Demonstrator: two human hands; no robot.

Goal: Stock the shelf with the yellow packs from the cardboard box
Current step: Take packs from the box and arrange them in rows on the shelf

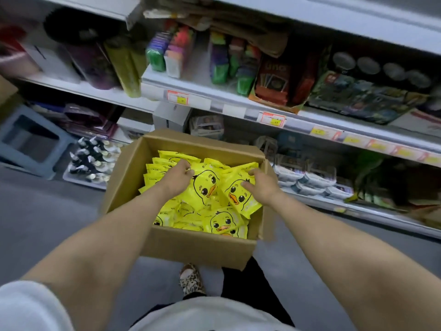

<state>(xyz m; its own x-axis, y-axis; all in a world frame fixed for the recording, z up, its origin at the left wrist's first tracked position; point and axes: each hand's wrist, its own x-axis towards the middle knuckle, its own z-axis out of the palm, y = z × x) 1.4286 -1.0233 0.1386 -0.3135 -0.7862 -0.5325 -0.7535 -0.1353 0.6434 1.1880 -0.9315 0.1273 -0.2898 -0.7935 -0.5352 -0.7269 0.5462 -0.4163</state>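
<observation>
The yellow packs (207, 187), each printed with a cartoon duck face, lie in a loose heap inside the open cardboard box (198, 249); a row of them stands on edge along the box's left wall. Both hands are down in the box. The left hand (179, 174) is at the far left of the heap, with its fingers curled over the top edges of the upright packs. The right hand (260, 185) is at the box's right side and pinches one tilted pack, thumb on the duck's face and fingers hooked over the pack's upper edge. None of the packs can be seen on the shelf.

The box sits on the grey floor (47, 211). Just behind it and to its right runs the shelf (298, 120), its front edge carrying price tags (177, 96); above that edge stand colourful small goods and a red card game box (274, 77). Left of the box is a tray of small bottles (93, 161), and further left a blue stool (31, 139). Just in front of the box's near wall a leopard-print shoe (191, 279) shows.
</observation>
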